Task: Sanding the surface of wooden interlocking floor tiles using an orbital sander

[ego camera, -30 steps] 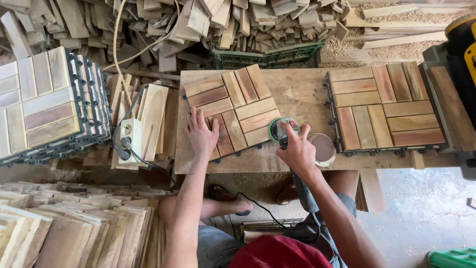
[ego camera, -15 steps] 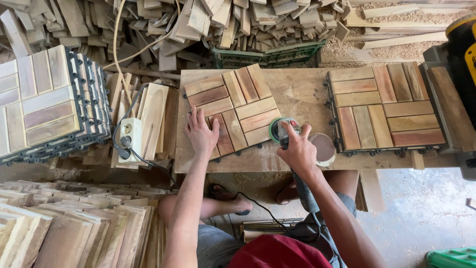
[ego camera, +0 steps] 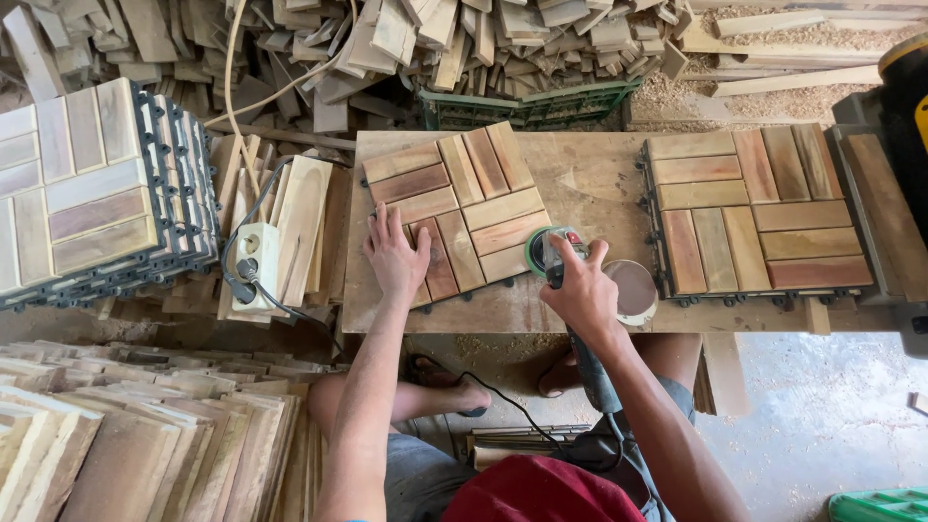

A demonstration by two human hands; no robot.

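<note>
A wooden slat tile on a black plastic grid lies tilted on the workbench. My left hand presses flat on its near left corner. My right hand grips a green angle grinder whose disc sits at the tile's right edge. The grinder's cable trails down toward my lap. A round sanding disc lies just right of my right hand.
A second slat tile lies on the bench's right side. A stack of finished tiles stands at left, beside a white power socket on planks. Wood offcuts and a green crate are piled behind; loose boards lie lower left.
</note>
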